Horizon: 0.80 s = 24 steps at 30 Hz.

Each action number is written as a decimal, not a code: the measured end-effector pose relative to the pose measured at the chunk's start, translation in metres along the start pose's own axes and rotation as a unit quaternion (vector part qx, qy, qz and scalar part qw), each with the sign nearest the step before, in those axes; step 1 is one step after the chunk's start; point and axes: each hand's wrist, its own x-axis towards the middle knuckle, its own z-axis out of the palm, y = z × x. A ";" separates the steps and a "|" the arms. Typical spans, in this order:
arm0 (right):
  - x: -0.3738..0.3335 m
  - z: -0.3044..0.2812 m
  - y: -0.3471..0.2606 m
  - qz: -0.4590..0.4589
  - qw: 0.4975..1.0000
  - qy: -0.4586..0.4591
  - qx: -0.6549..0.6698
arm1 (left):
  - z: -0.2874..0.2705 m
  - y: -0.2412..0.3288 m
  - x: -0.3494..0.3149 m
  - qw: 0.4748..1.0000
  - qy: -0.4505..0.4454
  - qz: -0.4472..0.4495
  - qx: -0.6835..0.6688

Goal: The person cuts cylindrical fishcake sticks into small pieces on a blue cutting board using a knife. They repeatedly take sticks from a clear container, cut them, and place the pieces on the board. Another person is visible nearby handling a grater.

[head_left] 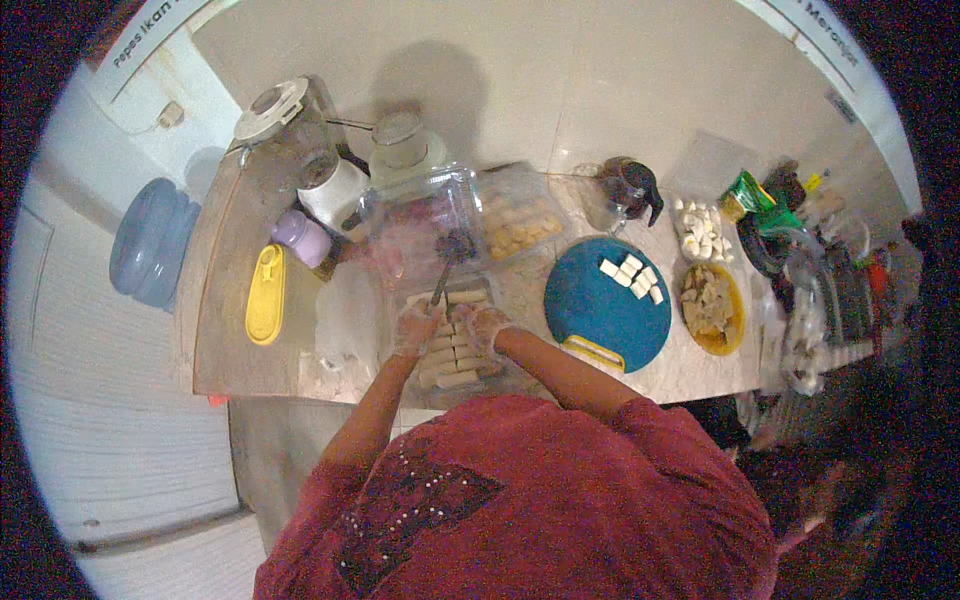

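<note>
My left hand, in a clear plastic glove, is at the left side of a clear plastic tray of pale rolls. Its fingers are curled round the lower end of a dark, slim utensil, which slants up toward a lidded clear box. Across the tray, my right hand, gloved too, bends its fingers down at the rolls' upper right. Those fingertips are close together, and what they hold is hidden. The rolls lie side by side in two columns below my hands.
Right of the tray, a round blue board bears white blocks and a yellow-handled tool. Beyond stand a yellow bowl of pale pieces and a bag of white pieces. A blender, purple container and yellow lid-like piece stand left.
</note>
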 end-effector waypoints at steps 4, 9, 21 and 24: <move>0.037 0.025 0.015 0.053 0.996 0.067 -0.039 | 0.000 -0.015 -0.008 0.994 -0.063 -0.040 0.084; 0.045 0.013 0.023 0.007 0.960 0.232 -0.160 | 0.012 -0.039 -0.007 0.995 -0.077 0.029 0.063; 0.054 -0.016 0.010 0.066 0.988 0.101 -0.101 | 0.028 -0.051 0.003 0.994 -0.093 0.043 0.045; 0.055 -0.014 0.013 0.062 0.989 0.098 -0.087 | 0.000 -0.032 -0.004 0.988 -0.121 0.073 -0.058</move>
